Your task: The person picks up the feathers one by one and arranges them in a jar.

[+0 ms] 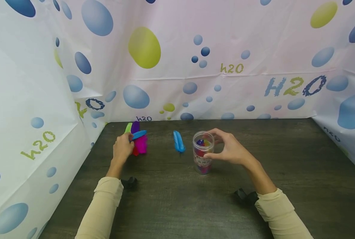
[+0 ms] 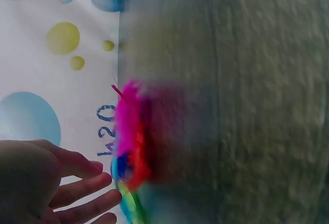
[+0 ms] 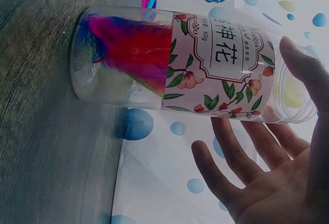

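My right hand (image 1: 229,147) holds a clear plastic jar (image 1: 203,166) near its mouth, thumb across the front and fingers behind. Upright and lidless, the jar bears a pink floral label (image 3: 221,64) and contains colourful feathers (image 3: 133,49). Over at the left, my left hand (image 1: 123,146) is beside a small group of feathers, fingers fairly straight in the left wrist view. A blue feather (image 1: 139,134) lies right at its fingertips, over a magenta feather (image 1: 141,144). Purple (image 1: 135,126), green (image 1: 128,127) and red (image 1: 135,151) feathers show around it.
Between the hands, a single blue feather (image 1: 178,142) lies on the dark wooden table (image 1: 177,199). A white sheet (image 1: 177,43) with coloured bubbles and H2O lettering rises behind the table and along its sides. Dark straps (image 1: 246,196) show by the wrists.
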Demonstrator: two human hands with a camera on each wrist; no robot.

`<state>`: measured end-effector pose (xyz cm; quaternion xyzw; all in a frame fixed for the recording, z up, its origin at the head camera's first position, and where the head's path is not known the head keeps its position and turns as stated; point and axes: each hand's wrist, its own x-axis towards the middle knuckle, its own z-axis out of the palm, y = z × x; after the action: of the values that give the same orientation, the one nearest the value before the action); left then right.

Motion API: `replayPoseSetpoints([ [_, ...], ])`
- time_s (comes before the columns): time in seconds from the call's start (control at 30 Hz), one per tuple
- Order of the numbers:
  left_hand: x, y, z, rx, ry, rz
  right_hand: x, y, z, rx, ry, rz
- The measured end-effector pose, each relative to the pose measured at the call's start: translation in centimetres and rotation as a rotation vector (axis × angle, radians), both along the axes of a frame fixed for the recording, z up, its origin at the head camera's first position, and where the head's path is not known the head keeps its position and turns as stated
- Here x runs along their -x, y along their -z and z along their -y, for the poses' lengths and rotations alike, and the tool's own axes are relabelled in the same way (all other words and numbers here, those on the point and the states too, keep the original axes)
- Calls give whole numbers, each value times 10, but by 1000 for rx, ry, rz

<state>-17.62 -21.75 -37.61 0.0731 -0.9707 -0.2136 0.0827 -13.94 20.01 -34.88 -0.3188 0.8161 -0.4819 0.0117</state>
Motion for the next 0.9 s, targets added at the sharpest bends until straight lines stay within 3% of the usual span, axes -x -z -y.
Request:
replayPoseSetpoints([
  [0.37,1,7,8,-136,-29,72,2,0,0,-8,7,8],
  [0.7,2,11,9,-217,-3,26,2,-1,1,-10,8,13],
  [0.9,2,7,8,-269,-4,-31,2,0,0,-7,7,14],
])
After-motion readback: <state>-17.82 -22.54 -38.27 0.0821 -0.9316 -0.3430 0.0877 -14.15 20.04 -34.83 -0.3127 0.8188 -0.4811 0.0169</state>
